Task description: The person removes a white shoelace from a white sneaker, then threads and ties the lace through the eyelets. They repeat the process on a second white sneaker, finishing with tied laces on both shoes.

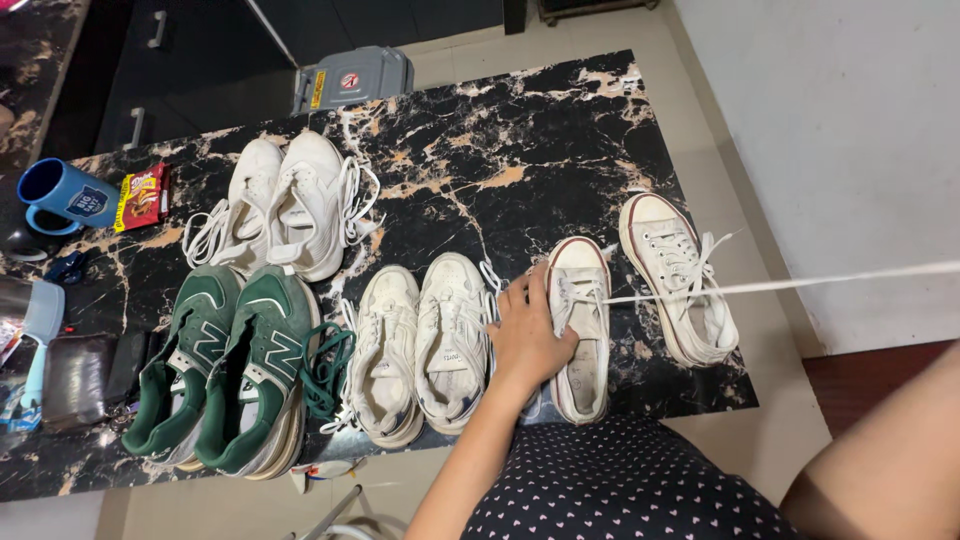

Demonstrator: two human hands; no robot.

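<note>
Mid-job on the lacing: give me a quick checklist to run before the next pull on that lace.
1. Sneaker pinned: ok, left hand presses its side on the counter.
2. Lace taut: ok, it runs straight from the eyelets toward the right edge.
3. Right hand's grip on the lace: cannot tell, the hand is out of frame; only the forearm shows.
4. Lace path clear: not ok, it crosses over the other sneaker.
5. Neighbouring white pair clear: not ok, it touches the left hand's wrist side.
</note>
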